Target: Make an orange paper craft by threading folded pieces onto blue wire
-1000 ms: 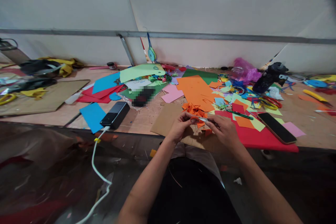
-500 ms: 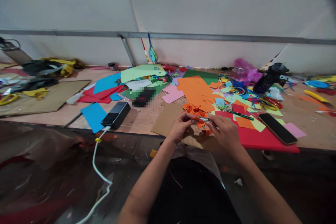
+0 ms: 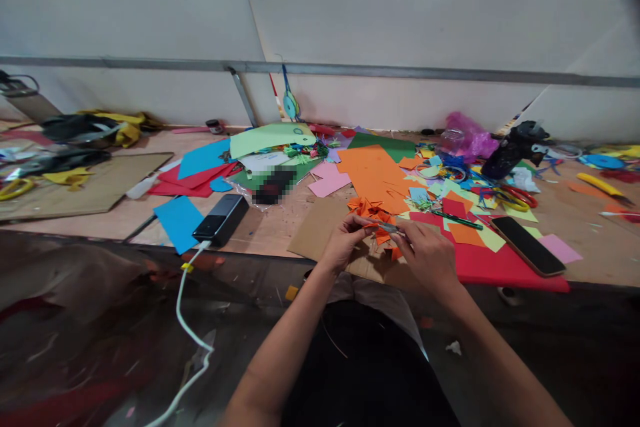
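My left hand (image 3: 345, 240) is closed in a pinch on a small piece of orange paper (image 3: 371, 226). Closed too, my right hand (image 3: 427, 253) grips a slim silvery-white item (image 3: 387, 227) whose tip meets the orange paper; its exact kind is too small to make out. Folded orange paper pieces (image 3: 367, 205) lie in a heap just beyond my fingers. Under both hands is a sheet of brown cardboard (image 3: 313, 230). A large red sheet (image 3: 493, 267) extends beside my right hand, with small coloured paper squares on it.
A phone (image 3: 529, 245) and a green pen (image 3: 457, 219) lie at the right, near scissors (image 3: 517, 199) and a dark bottle (image 3: 507, 150). A power bank (image 3: 221, 220) with a white cable (image 3: 180, 320) sits left. An orange sheet (image 3: 373, 170) lies ahead.
My hands stay in nearly the same place. The silvery-white item has tilted slightly between my fingers, and my right hand has shifted a little.
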Available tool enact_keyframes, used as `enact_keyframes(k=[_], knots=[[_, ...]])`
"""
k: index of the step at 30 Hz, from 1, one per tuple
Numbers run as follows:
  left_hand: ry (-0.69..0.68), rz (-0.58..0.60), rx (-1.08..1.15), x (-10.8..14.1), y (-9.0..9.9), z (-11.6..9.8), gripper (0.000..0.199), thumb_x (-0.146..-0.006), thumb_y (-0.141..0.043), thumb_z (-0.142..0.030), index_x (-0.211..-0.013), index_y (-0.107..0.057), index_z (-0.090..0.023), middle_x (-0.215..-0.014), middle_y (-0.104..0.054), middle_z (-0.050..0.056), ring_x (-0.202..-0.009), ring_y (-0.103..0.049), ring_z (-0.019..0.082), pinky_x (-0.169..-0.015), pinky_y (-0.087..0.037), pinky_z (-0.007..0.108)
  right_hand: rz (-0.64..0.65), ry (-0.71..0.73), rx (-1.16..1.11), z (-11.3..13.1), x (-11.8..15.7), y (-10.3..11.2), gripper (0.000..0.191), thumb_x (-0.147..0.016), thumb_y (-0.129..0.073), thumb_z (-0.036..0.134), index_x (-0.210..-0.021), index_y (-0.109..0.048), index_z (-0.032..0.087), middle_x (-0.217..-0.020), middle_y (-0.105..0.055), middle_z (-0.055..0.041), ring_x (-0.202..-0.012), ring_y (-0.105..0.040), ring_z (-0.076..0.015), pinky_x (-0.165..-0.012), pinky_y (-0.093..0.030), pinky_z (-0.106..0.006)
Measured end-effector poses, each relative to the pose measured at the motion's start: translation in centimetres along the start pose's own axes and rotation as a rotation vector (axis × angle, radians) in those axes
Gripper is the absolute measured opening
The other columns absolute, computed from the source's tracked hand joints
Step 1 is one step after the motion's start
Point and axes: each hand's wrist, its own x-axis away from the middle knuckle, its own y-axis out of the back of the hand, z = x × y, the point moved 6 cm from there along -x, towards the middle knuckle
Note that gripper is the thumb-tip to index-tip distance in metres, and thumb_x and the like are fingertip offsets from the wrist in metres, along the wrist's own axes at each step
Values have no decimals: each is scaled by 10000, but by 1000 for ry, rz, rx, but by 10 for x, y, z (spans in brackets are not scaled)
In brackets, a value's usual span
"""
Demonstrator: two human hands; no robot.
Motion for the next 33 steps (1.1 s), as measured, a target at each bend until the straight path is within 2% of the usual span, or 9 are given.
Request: enact_keyframes(k=[5, 11, 24, 33], knots=[[0, -17, 5, -1, 1, 1, 313, -566, -937, -301, -732, -698, -185, -871, -762, 21, -840, -692, 138, -833, -529, 271, -14, -9, 42, 4, 0, 0, 274, -1037, -491, 412, -1062, -686, 220, -934, -756, -89, -807, -646, -246, -669, -352, -345], [-13, -20, 2, -3, 4, 4, 285, -598, -920, -281, -754, -705, -175, -891, -762, 33, -859, -686, 144, -836, -520, 271, -6, -14, 64, 4, -1, 0, 272, -1035, -496, 402, -1062, -689, 212, -930, -755, -95, -807, -647, -253, -672, -350, -351], [-74, 20, -19, -1, 0, 1, 283, -633, -906, -345, -741, -701, -182, -935, -768, 57, -944, -702, 196, -942, -522, 363, 84, -88, 172, 10, -2, 2, 252, -1025, -530, 378, -1043, -692, 186, -954, -757, -78, -811, -641, -227, -667, -327, -321], [-74, 26, 15, -2, 2, 4, 262, -633, -904, -317, -745, -706, -188, -980, -780, 67, -991, -706, 202, -972, -515, 380, 127, -121, 120, 2, -1, 1, 241, -1020, -535, 384, -1048, -690, 202, -963, -763, -79, -804, -651, -230, -617, -301, -315]])
